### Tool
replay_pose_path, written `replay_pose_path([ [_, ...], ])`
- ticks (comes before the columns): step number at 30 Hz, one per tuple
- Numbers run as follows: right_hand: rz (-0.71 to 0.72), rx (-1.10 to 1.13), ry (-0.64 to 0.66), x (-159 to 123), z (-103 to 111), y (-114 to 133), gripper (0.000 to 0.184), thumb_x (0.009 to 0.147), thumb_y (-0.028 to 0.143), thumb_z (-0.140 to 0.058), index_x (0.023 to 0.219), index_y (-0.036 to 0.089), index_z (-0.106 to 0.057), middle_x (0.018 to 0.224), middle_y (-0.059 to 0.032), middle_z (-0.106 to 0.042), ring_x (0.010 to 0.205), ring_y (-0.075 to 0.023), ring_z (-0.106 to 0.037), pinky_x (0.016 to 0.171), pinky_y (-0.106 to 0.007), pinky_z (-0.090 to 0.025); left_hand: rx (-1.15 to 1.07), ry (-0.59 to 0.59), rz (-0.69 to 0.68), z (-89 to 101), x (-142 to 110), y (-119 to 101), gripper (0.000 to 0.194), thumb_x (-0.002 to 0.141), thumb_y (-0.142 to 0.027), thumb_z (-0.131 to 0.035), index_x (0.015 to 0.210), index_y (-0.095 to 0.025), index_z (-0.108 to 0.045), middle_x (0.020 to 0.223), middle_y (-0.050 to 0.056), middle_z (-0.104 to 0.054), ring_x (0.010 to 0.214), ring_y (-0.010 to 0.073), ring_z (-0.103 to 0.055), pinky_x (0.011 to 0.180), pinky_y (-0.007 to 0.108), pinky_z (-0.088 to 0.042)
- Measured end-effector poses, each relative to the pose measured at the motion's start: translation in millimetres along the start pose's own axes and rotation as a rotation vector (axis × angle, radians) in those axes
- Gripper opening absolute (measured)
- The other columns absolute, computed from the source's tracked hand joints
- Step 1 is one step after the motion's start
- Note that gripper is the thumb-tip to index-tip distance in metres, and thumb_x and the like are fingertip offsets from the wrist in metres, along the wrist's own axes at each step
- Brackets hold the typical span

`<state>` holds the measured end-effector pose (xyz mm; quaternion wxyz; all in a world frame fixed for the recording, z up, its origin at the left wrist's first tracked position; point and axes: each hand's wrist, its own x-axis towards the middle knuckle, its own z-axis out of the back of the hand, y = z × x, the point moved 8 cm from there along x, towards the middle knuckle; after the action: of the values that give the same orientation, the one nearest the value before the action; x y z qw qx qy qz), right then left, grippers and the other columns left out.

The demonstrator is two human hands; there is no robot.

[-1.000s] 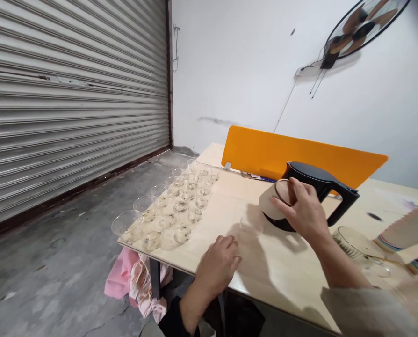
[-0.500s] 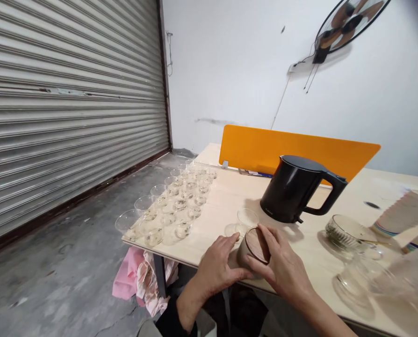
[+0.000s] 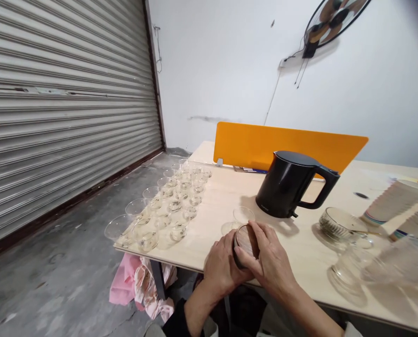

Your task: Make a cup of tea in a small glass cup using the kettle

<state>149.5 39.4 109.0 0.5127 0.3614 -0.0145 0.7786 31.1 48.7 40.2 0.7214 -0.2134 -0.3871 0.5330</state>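
Note:
At the table's front edge, a small round canister with a wood-grain lid is between my two hands. My left hand wraps round its side. From the right, my right hand grips the lid and rim, its thumb and fingers on either side. Most of the canister's body is hidden by my hands. Just behind it stands a clear plastic cup. Rows of clear cups with dark bits, like dry leaves, at the bottom fill the left side of the table.
A black electric kettle stands behind my right hand. Further right are a glass bowl with dark leaves, a glass vessel and stacked paper cups. An orange divider crosses the back. Pink cloth hangs below the table's left end.
My left hand has closed in from beside the canister to wrap round it. My right hand stays on the lid. The camera view has shifted slightly.

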Motion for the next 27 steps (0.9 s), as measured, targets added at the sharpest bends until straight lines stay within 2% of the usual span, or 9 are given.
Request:
replay_pose_path([
  [4,-0.094,0.131,-0.007,4.4,8.7,-0.6,0.054,0.09,0.052,-0.059,0.137,0.025,-0.056,0.131,-0.0124,-0.061,0.121,-0.0313,-0.059,0.102,-0.048,-0.051,-0.017,-0.001,0.02,1.8,-1.2,2.4,0.09,0.065,-0.049,-0.08,0.142,-0.026,-0.042,0.133,0.01,-0.064,0.116,0.0328,-0.064,0.098,0.046,-0.052],
  [8,-0.154,0.21,-0.126,11.3,41.0,-9.1,0.051,0.094,0.053,-0.053,0.135,0.023,-0.055,0.133,-0.0124,-0.059,0.123,-0.0291,-0.057,0.105,-0.046,-0.046,-0.02,0.031,0.068,3.7,-2.6,3.1,0.094,0.058,-0.048,-0.087,0.139,-0.027,-0.044,0.128,0.007,-0.066,0.115,0.0327,-0.064,0.097,0.045,-0.052],
  [12,-0.25,0.056,-0.226,-2.0,66.5,-50.5,0.057,0.091,0.057,-0.056,0.135,0.021,-0.054,0.131,-0.015,-0.059,0.123,-0.0319,-0.054,0.106,-0.051,-0.044,-0.018,0.039,0.041,5.3,-3.9,1.1,0.096,0.06,-0.049,-0.087,0.141,-0.026,-0.042,0.133,0.009,-0.064,0.12,0.0336,-0.061,0.102,0.046,-0.048],
  [14,-0.334,-0.049,-0.177,-15.6,62.4,-82.1,0.062,0.088,0.058,-0.059,0.135,0.02,-0.054,0.13,-0.0166,-0.058,0.123,-0.0342,-0.054,0.106,-0.054,-0.044,-0.01,0.047,0.043,4.4,-4.8,2.8,0.095,0.062,-0.051,-0.085,0.142,-0.026,-0.041,0.134,0.01,-0.063,0.121,0.0341,-0.061,0.102,0.046,-0.048],
  [17,-0.408,-0.139,-0.038,-35.4,39.6,-122.6,0.064,0.084,0.056,-0.061,0.136,0.018,-0.054,0.131,-0.0189,-0.057,0.124,-0.0363,-0.054,0.103,-0.054,-0.047,0.006,0.066,0.071,2.3,-5.9,6.2,0.095,0.064,-0.052,-0.083,0.144,-0.025,-0.04,0.133,0.01,-0.064,0.12,0.0344,-0.061,0.1,0.045,-0.048],
  [20,-0.365,-0.171,0.048,-45.6,18.7,-137.3,0.066,0.082,0.054,-0.064,0.138,0.022,-0.053,0.129,-0.0178,-0.059,0.122,-0.0368,-0.057,0.1,-0.053,-0.05,0.021,0.075,0.092,1.6,-6.4,7.0,0.095,0.064,-0.05,-0.083,0.145,-0.025,-0.039,0.134,0.01,-0.064,0.121,0.0346,-0.06,0.101,0.044,-0.047],
  [22,-0.314,-0.182,0.048,-47.2,18.5,-135.5,0.068,0.081,0.054,-0.066,0.141,0.026,-0.051,0.13,-0.0161,-0.06,0.123,-0.0374,-0.057,0.099,-0.055,-0.051,0.027,0.079,0.099,1.3,-6.4,6.8,0.094,0.064,-0.049,-0.082,0.145,-0.025,-0.039,0.136,0.01,-0.063,0.122,0.0346,-0.059,0.102,0.044,-0.047],
  [24,-0.28,-0.204,-0.002,-46.3,36.1,-131.6,0.068,0.085,0.053,-0.063,0.145,0.027,-0.047,0.136,-0.0157,-0.057,0.128,-0.037,-0.053,0.101,-0.055,-0.05,0.031,0.081,0.1,1.1,-6.3,6.7,0.094,0.065,-0.049,-0.081,0.145,-0.026,-0.039,0.136,0.009,-0.063,0.123,0.0345,-0.059,0.102,0.043,-0.046],
  [27,-0.235,-0.347,-0.157,-40.0,95.2,-128.6,0.064,0.093,0.05,-0.054,0.148,0.019,-0.044,0.14,-0.0185,-0.054,0.13,-0.0339,-0.052,0.104,-0.051,-0.047,0.037,0.089,0.088,0.2,-6.3,6.9,0.094,0.066,-0.05,-0.081,0.146,-0.025,-0.038,0.135,0.009,-0.064,0.121,0.0338,-0.061,0.101,0.042,-0.047],
])
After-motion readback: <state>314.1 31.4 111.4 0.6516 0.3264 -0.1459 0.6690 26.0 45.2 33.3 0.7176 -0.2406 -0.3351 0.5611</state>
